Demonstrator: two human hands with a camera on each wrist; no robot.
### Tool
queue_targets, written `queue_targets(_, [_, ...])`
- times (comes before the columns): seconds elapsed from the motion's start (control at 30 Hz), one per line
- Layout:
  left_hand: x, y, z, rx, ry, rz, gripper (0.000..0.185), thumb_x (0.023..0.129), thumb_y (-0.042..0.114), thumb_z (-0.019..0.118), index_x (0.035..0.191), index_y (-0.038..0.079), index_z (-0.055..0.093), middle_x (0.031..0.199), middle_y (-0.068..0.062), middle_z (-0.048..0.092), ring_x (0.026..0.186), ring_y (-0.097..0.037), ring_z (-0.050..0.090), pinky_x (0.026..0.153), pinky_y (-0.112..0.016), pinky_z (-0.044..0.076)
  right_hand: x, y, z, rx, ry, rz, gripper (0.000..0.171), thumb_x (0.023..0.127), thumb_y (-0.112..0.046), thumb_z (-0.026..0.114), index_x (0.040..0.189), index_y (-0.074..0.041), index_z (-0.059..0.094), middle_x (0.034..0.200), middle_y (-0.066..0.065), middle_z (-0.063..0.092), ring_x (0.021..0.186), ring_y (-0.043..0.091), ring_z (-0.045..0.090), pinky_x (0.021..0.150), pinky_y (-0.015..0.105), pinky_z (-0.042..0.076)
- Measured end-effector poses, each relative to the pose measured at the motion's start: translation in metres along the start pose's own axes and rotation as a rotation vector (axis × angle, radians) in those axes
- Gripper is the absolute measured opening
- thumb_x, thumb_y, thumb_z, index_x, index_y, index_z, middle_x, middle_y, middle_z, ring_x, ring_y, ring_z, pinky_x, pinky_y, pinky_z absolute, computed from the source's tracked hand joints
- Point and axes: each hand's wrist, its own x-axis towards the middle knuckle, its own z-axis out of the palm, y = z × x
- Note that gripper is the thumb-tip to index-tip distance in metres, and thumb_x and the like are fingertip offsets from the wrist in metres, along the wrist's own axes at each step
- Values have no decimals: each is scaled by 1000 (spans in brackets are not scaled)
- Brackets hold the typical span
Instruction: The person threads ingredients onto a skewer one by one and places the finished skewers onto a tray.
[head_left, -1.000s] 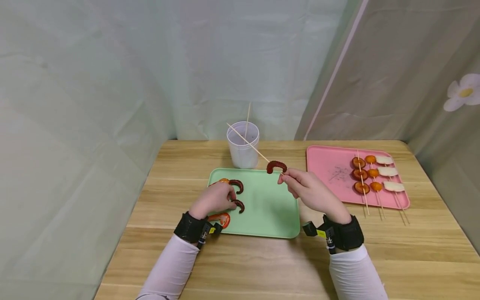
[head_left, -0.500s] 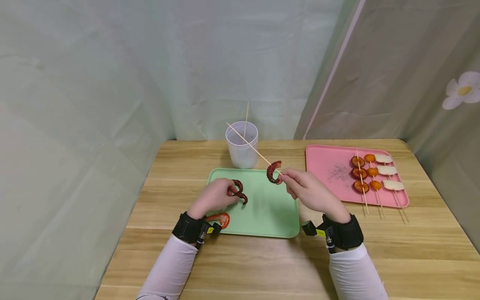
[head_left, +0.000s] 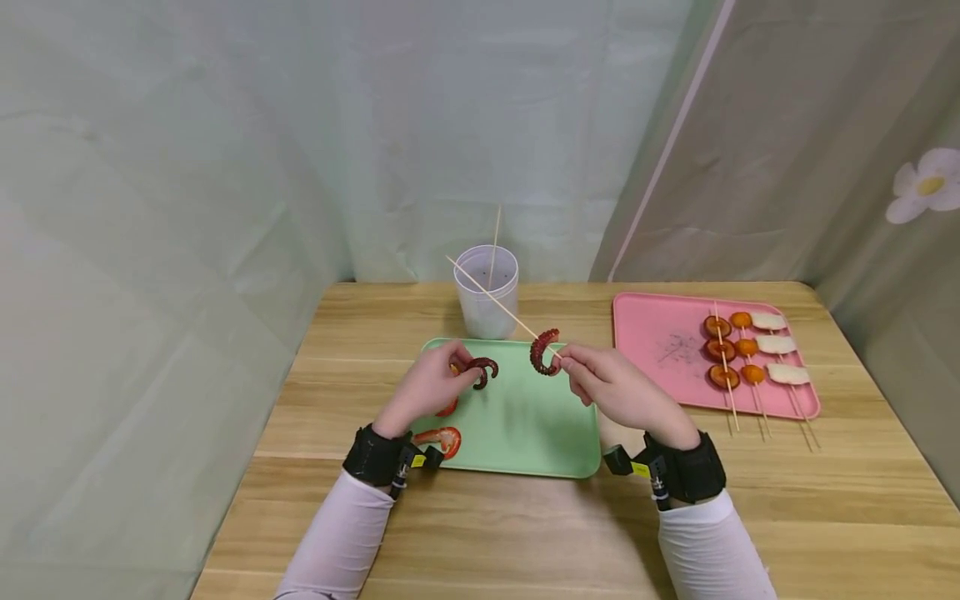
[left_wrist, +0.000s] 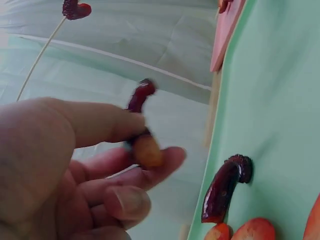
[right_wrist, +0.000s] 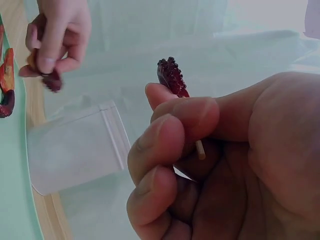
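My left hand (head_left: 467, 377) pinches a dark red curled tentacle piece (head_left: 483, 367) just above the green tray (head_left: 540, 433). In the left wrist view the thumb and fingers (left_wrist: 107, 122) grip that tentacle piece (left_wrist: 141, 97), which has an orange end. My right hand (head_left: 564, 360) pinches a thin wooden skewer (head_left: 495, 300) by its near end. A second tentacle piece (head_left: 543, 352) is threaded on it beside my fingers. The right wrist view shows the skewered piece (right_wrist: 171, 76) over my fingertips (right_wrist: 175, 115). The two hands are a short gap apart.
One more tentacle piece (left_wrist: 225, 187) and red-orange pieces (head_left: 442, 439) lie at the tray's left. A white cup (head_left: 486, 300) with a skewer stands behind the tray. A pink tray (head_left: 660, 342) at right carries three loaded skewers (head_left: 742, 346). Curtains enclose the wooden table.
My left hand picked a tentacle piece off the green tray and lifted it up and right, toward the skewer. The piece on the skewer swung from arched upward to hanging down.
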Motion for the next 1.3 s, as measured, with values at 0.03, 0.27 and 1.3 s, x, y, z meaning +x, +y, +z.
queue_targets(0.03, [0,1,-1,-38,10,-13,16,100,21,76,103,9,65,96,-7,73,66,-12,59,59,-29,48,0,0,0,-1,-1,-2,24,117,-25,46,102,-19,63,69,-5,50,62,15,50,68,34,44])
queue_targets(0.27, [-1,8,-6,-336,108,-105,23,107,27,68,116,8,57,96,-14,77,61,-23,56,50,-28,40,0,0,0,-9,-5,-14,25,117,-25,47,99,-20,63,70,-4,54,62,15,49,72,35,45])
queue_targets(1.3, [1,7,-14,-753,190,-94,38,110,19,64,135,-7,57,90,-4,71,55,-11,47,52,-21,40,1,2,-1,-28,-30,-5,24,117,-24,46,103,-19,65,69,-6,56,58,14,45,64,32,40])
